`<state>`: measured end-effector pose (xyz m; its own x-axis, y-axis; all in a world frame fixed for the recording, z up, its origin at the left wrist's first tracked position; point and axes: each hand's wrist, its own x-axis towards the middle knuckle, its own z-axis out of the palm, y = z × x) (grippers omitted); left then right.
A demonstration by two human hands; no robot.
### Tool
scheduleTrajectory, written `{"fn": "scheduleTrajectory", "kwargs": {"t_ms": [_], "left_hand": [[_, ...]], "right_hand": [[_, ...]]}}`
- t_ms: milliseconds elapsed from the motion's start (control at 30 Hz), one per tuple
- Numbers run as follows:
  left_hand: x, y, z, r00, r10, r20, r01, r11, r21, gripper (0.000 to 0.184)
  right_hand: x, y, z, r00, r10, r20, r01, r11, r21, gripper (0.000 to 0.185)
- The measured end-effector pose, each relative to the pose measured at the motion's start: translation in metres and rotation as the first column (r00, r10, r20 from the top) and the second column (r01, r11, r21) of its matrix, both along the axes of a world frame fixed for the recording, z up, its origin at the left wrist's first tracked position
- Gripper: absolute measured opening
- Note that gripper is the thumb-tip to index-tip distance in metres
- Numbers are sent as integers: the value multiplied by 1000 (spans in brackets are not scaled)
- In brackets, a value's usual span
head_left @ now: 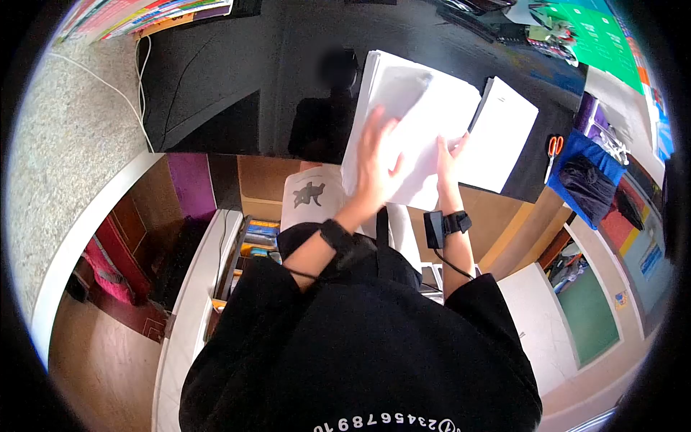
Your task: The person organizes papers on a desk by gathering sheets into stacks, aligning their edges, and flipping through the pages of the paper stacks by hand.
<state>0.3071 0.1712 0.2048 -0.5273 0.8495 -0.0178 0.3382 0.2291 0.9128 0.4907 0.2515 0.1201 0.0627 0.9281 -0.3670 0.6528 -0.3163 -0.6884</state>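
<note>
A thick stack of white paper point(425, 115) lies at the desk's front edge, its lower part reaching past the edge toward my body. My left hand point(374, 162) rests on the stack's left half with fingers spread, and a shadow falls on the sheet above it. At the stack's right edge is my right hand point(450, 160), thumb on top and fingers along the side, gripping the edge. Just right of that hand lies a second, narrower white paper pile point(504, 129), with small marks near its top. Black straps with cables circle both wrists.
Orange-handled scissors point(553, 155) lie on the glossy black desk point(245, 108) at right, beside a blue pouch point(583, 176). A green sheet point(594, 36) is at the far right. Books point(151, 18) stand at upper left. An open drawer point(252, 241) sits below the desk.
</note>
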Motion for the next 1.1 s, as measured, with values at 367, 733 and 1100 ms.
{"fn": "scheduleTrajectory", "kwargs": {"t_ms": [367, 733, 1100], "left_hand": [[-8, -11, -8, 973, -224, 57, 230, 961, -156, 50], [3, -16, 7, 867, -306, 392, 346, 938, -34, 59], [-14, -19, -12, 945, -327, -20, 311, 916, -252, 49]], "right_hand": [[-39, -15, 22, 963, -52, 263, -18, 965, 260, 57], [-27, -15, 6, 958, -25, 285, -60, 956, 288, 52], [-54, -8, 29, 941, -104, 321, 14, 962, 273, 49]]}}
